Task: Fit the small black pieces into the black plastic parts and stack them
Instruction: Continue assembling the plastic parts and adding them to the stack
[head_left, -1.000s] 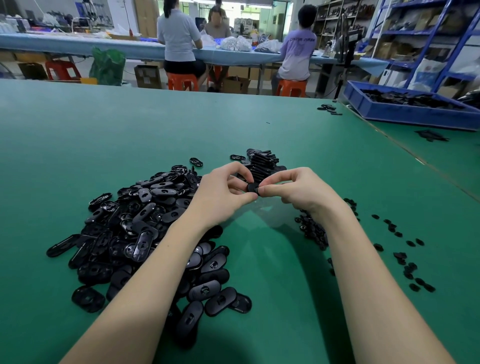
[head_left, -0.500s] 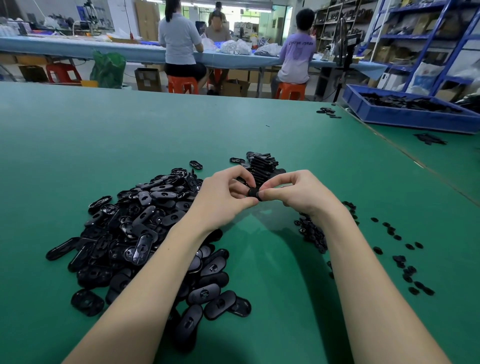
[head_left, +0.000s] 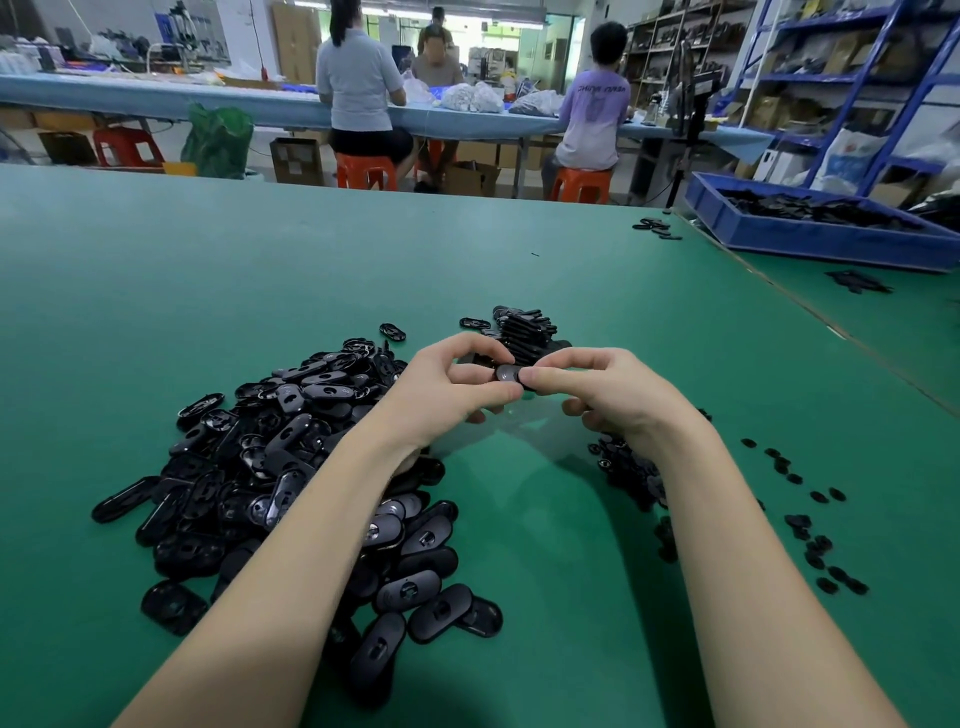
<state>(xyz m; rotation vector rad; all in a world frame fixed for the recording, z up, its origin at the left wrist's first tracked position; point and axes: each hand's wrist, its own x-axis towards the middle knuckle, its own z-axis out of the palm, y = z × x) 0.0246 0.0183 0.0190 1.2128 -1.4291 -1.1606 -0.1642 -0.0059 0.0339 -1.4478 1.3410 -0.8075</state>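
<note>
At the left of the frame a large heap of black plastic parts (head_left: 291, 467) is spread over the green table (head_left: 156, 291), reaching down toward the lower middle. Just right of it, at the centre, the left hand (head_left: 447, 389) is raised above the table with its fingers curled, and one black plastic part (head_left: 510, 374) is pinched between its thumb and fingers. The same part is gripped from the other side by the thumb and forefinger of the right hand (head_left: 613, 395), so that it is held between both hands. Whether a small piece is seated in it cannot be told. Directly behind the hands, a stack of finished parts (head_left: 524, 332) is seen on the table. At the right, small black pieces (head_left: 810, 525) are scattered loosely, with a denser cluster partly hidden under the right forearm. In the upper right a blue bin (head_left: 810, 236) is seen.
</note>
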